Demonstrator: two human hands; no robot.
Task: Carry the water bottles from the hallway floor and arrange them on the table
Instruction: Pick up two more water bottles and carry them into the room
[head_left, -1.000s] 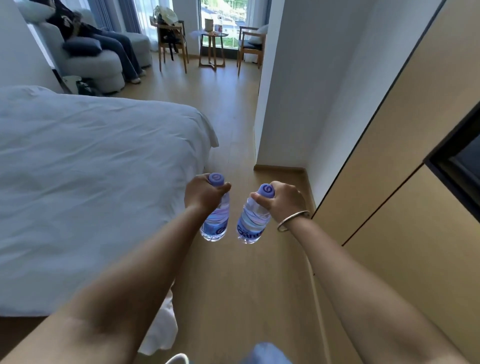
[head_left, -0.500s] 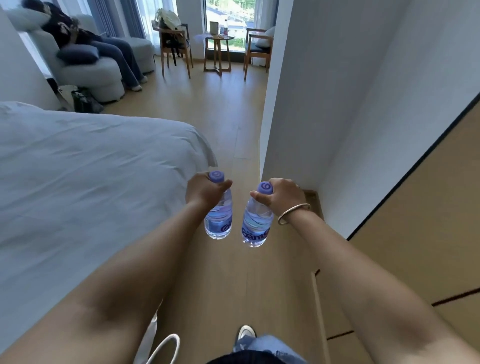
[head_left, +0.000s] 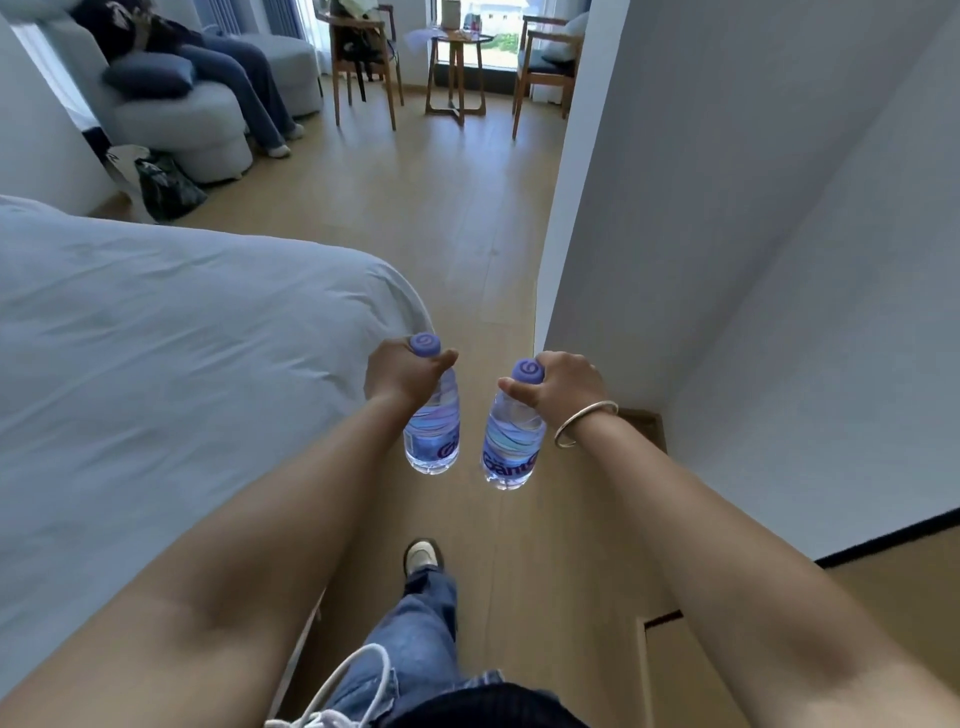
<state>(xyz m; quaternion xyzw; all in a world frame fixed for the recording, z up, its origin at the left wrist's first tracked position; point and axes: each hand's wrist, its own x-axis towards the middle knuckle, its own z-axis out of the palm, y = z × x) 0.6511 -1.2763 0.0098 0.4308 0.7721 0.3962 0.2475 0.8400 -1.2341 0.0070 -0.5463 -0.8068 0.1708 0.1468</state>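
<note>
Far left of the frame is mostly a white bed (head_left: 156, 364), with a grey sofa (head_left: 208, 114) in the upper left where someone in jeans is sitting. Moving to the middle, the left hand (head_left: 400, 376) is wrapped round the neck of a water bottle (head_left: 434, 431), just under its purple cap, and the bottle hangs upright over the wood floor (head_left: 467, 234). Right beside it, not touching, the right hand (head_left: 563, 389) grips a second bottle (head_left: 511, 447) the same way, with a bangle (head_left: 584, 423) on that wrist. Top centre there's a small table (head_left: 457, 47) between two chairs by the window, well away from both bottles. A white wall (head_left: 727, 234) fills the right side.
</note>
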